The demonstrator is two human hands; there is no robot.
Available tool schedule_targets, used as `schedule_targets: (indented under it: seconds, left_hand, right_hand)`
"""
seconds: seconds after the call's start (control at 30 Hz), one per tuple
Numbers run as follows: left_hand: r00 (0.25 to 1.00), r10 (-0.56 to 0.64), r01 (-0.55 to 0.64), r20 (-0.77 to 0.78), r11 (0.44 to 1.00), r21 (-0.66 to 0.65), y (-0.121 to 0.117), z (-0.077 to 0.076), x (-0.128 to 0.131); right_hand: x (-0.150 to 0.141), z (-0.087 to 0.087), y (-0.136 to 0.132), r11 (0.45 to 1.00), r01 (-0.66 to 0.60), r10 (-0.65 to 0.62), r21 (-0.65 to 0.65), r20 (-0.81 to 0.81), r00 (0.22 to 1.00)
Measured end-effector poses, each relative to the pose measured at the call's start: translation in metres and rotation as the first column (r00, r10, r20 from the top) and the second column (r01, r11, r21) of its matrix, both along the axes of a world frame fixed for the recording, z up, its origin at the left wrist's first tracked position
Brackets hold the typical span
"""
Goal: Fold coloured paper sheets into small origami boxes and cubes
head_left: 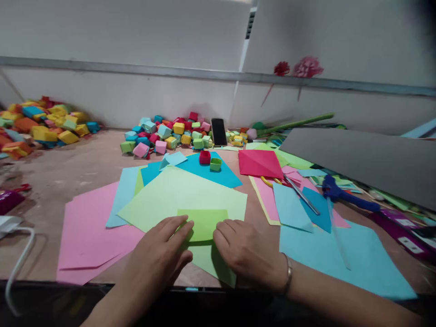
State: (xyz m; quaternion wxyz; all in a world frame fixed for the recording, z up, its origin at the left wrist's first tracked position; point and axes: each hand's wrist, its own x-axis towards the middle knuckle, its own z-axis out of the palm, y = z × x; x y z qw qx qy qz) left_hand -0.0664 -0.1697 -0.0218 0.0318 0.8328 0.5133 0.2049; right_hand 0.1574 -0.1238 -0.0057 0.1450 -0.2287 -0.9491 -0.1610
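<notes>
A small bright green sheet of paper lies over a larger pale green sheet near the table's front edge. At the small sheet's left side, my left hand holds the edge with bent fingers, its thumb lower down. My right hand, wearing a bracelet, curls its fingers closed on the right side. The sheet's lower edge looks slightly raised and casts a shadow. Its side edges are partly hidden by my fingers. Beyond, a red paper box and a green paper box sit on blue paper.
Pink sheets lie left, light blue sheets right. Small paper cubes and a phone stand along the wall. On the right are a pen, a red envelope-like paper and a glue gun. A white cable hangs left.
</notes>
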Motion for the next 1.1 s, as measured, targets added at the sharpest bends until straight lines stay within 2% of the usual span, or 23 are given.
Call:
schedule_targets:
  seconds: [0.1,0.27,0.4,0.53,0.6,0.73,0.9,1.1]
  left_hand:
    - [1.0,0.017,-0.018,0.021,0.999,0.03,-0.003,-0.006,0.002]
    - [0.998,0.02,-0.024,0.059,0.997,0.076,-0.005,-0.005,0.001]
    - [0.995,0.056,-0.059,0.081,0.998,0.034,-0.002,-0.001,0.002]
    - [0.991,0.124,-0.118,0.053,0.987,-0.105,0.007,0.009,0.007]
    - [0.987,0.16,-0.155,0.025,0.977,-0.144,0.011,0.013,0.01]
    - [0.982,0.187,-0.189,-0.024,0.976,-0.112,0.017,0.016,0.014]
    - [0.986,0.159,-0.166,-0.05,0.969,-0.182,0.021,0.017,0.013]
    - [0.989,0.143,-0.149,-0.04,0.955,-0.256,0.026,0.023,0.011]
  right_hand:
    - [0.006,-0.002,-0.003,0.997,-0.002,0.001,-0.073,-0.005,1.0]
    - [0.01,0.006,0.001,0.964,0.0,0.011,-0.266,0.04,0.999]
    - [0.009,0.008,0.008,0.908,0.175,-0.147,-0.381,0.102,0.984]
    - [0.006,0.012,0.017,0.815,0.3,-0.265,-0.495,0.141,0.954]
    - [0.004,0.014,0.02,0.795,0.328,-0.285,-0.511,0.162,0.945]
    - [0.003,0.014,0.026,0.787,0.329,-0.293,-0.522,0.153,0.944]
    - [0.002,0.017,0.031,0.78,0.35,-0.295,-0.519,0.187,0.937]
    - [0.0,0.022,0.039,0.726,0.363,-0.293,-0.584,0.214,0.932]
